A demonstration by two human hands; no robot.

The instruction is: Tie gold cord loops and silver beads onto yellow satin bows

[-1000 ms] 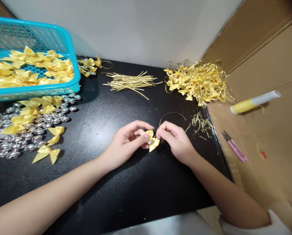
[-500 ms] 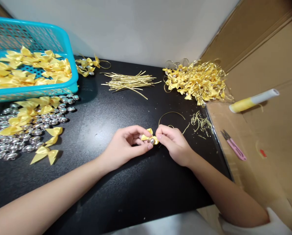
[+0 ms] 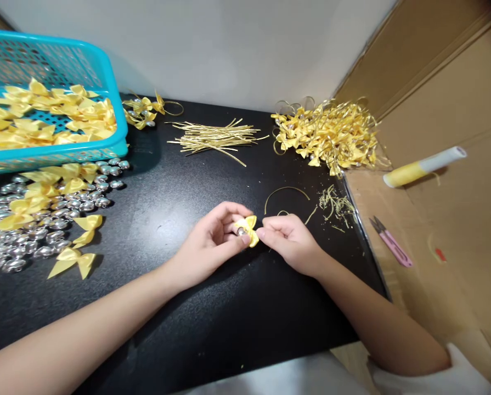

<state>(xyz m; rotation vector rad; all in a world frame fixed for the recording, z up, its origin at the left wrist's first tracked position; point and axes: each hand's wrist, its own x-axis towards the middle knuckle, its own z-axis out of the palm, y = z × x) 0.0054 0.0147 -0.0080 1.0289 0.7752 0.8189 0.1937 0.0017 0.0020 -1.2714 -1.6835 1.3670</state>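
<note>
1. Head view, at the centre: the yellow bow [image 3: 250,224] is between the two hands, a silver bead [image 3: 241,232] at its middle. The left hand [image 3: 229,233] pinches it between thumb and fingers. The right hand [image 3: 284,236] has thumb and forefinger pressed together at the bow's right edge; whether they grip ribbon or cord, I can't tell from here.
2. Head view, handling: I'd expect the bow to be very light, soft and easily creased, its satin sheen a bit slippery. The bead looks hard and smooth, likely to roll under a fingertip. I'd take hold at the knot, bead and ribbon together, leaving the loops uncrushed. The gold cord [image 3: 286,189] arcing beyond the right hand looks thin and springy.
3. Head view, the surface: a dark table [image 3: 179,329], smooth and faintly glossy. At left lie silver beads [image 3: 23,241] under a blue basket [image 3: 64,151] of bows; at upper centre, cut cords [image 3: 212,137]; at upper right, a heap of corded bows [image 3: 327,134]; right of centre, trimmings [image 3: 336,206].
4. Head view, the room: a pale wall [image 3: 212,44] behind, cardboard [image 3: 455,104] along the right, with pink-handled snips [image 3: 393,244] and a yellow-and-white tube [image 3: 424,166] lying on it.
</note>
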